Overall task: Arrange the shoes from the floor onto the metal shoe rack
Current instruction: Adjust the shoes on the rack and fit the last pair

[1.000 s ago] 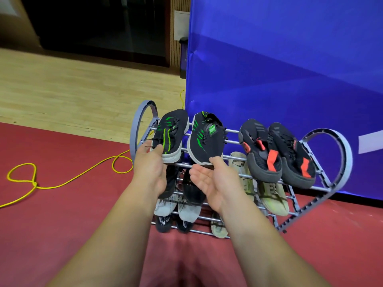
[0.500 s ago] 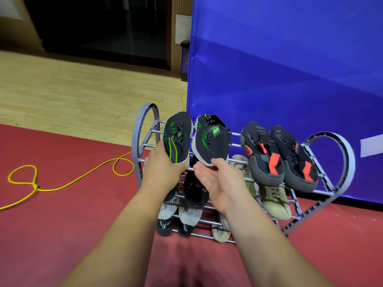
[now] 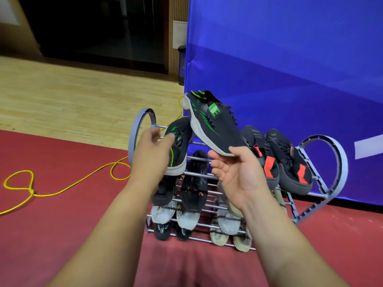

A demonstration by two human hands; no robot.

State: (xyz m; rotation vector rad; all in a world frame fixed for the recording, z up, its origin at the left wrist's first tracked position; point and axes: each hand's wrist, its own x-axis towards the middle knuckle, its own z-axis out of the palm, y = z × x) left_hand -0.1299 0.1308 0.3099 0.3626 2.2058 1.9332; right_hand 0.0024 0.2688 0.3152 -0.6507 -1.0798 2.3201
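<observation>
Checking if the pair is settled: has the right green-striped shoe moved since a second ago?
Yes. The right green-striped shoe has lifted up off the metal rack, toe pinched by the right hand.

The shoe rack point(image 3: 132, 141) had shiny, smooth metal rods and matt grey end hoops. The black-green shoe point(image 3: 215, 129) was matt knitted cloth. The wooden floor point(image 3: 72, 100) looked faintly glossy.

Two hands point(image 3: 238, 179), one rack point(image 3: 342, 162), dozen-plus shoes point(image 3: 215, 129)

The right hand point(image 3: 238, 175) covers the pale shoes point(image 3: 226, 224) — left hand's point(image 3: 151, 156) grip unclear.
</observation>
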